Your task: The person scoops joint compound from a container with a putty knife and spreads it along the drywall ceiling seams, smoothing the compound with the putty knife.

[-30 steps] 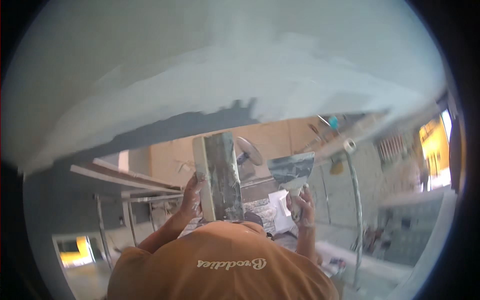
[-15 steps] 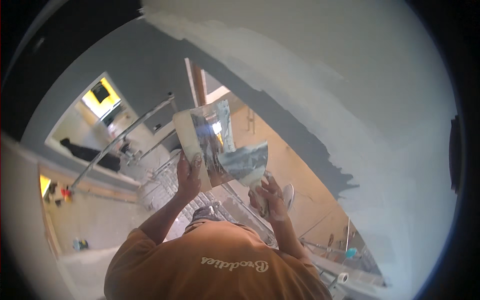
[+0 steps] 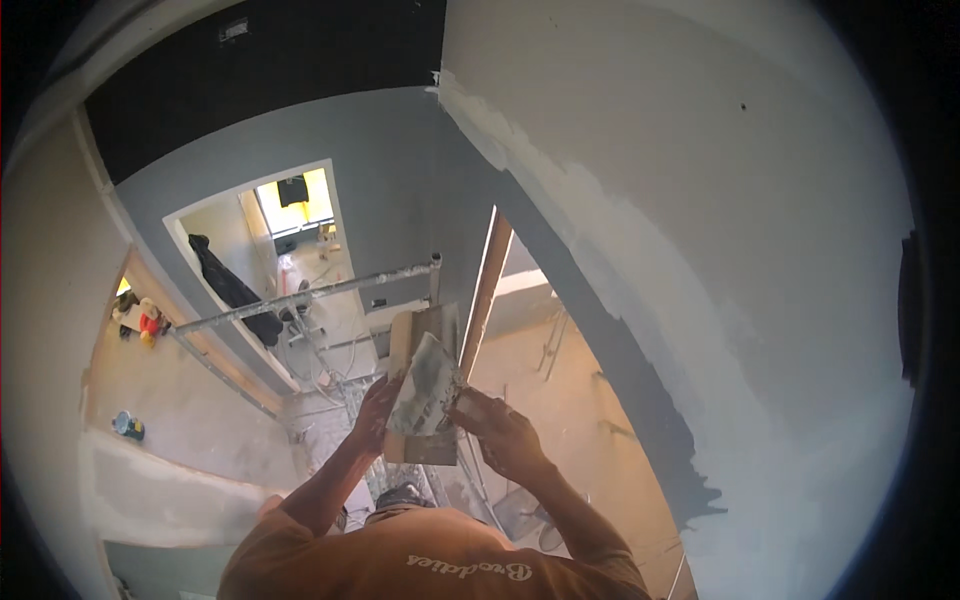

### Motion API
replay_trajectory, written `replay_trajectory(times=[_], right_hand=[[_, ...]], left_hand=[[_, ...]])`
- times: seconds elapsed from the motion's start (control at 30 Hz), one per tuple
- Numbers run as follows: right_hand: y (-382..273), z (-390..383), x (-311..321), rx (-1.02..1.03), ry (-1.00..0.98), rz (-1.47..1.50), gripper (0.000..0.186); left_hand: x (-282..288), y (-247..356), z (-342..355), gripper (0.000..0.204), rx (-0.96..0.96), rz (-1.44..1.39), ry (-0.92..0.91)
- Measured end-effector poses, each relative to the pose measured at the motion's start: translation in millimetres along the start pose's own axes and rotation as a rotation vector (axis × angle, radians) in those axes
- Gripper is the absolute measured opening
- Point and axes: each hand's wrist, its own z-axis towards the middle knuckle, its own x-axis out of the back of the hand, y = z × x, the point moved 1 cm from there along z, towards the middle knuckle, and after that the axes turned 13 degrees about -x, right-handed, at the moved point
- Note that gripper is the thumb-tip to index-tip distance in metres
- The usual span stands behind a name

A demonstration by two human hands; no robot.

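Toward the far left, a pale wall [image 3: 45, 330] curves with the lens, and a small dark tin [image 3: 128, 425] sits on the tan surface beside its edge. Just above it are small items in red and pale colours [image 3: 150, 322], too small to make out. Farther right, a long black shape like a coat [image 3: 235, 295] hangs beside a white door frame [image 3: 337, 205], with a brightly lit yellow area [image 3: 320, 195] beyond. A spattered metal rail [image 3: 310, 296] crosses in front of the opening, sloping up to the right, with a grey wall [image 3: 395, 160] behind.

Near the middle, the left hand [image 3: 375, 412] grips the left edge of a wide flat blade [image 3: 425, 450]. Its fingers are closed on that edge; those behind the blade are hidden, so I cannot tell how they lie. The wide blade is held up and slightly tilted in front of the chest of an orange-brown shirt [image 3: 450, 555]. Across its face lies the smeared, fan-shaped blade of a spatula [image 3: 428, 385], overlapping it in this view.

Right of both tools, the right hand [image 3: 500, 430] has its fingers bent in and pressed around the spatula's handle end, which they cover. Beyond stand a brown door jamb [image 3: 485, 290], then a wall with a pale, uneven band of filler [image 3: 640, 265] along its grey border.
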Motion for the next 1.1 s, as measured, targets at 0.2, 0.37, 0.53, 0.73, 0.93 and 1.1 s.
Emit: replay_trajectory(times=[0.2, 0.37, 0.53, 0.73, 0.93, 1.1], right_hand=[[38.3, 54.1, -41.1, -0.139, -0.046, -0.063, 0.075], [80.4, 99.4, -82.1, -0.282, 0.009, 0.090, 0.069], [146.9, 134.7, -122.5, -0.279, 0.234, 0.291, 0.029], [147.4, 151.8, -135.4, -0.905, 0.018, 1.296, 0.047], [159.3, 172.5, -156.0, -1.096, -0.054, 1.631, 0.049], [170.2, 189.0, -162.2, -1.056, -0.118, 1.651, 0.044]], left_hand=[[59.3, 20.2, 41.6, 0.040, -0.119, 0.044, 0.063], [106.2, 26.0, 62.7, 0.042, -0.130, 0.039, 0.142], [199.8, 25.1, 80.6, 0.045, -0.099, 0.002, 0.341], [233.0, 63.9, 113.2, 0.041, -0.310, 0.213, 0.465], [225.7, 99.6, 121.8, 0.040, -0.384, 0.172, 0.626], [257.3, 99.4, 121.3, 0.053, -0.285, 0.340, 0.751]])
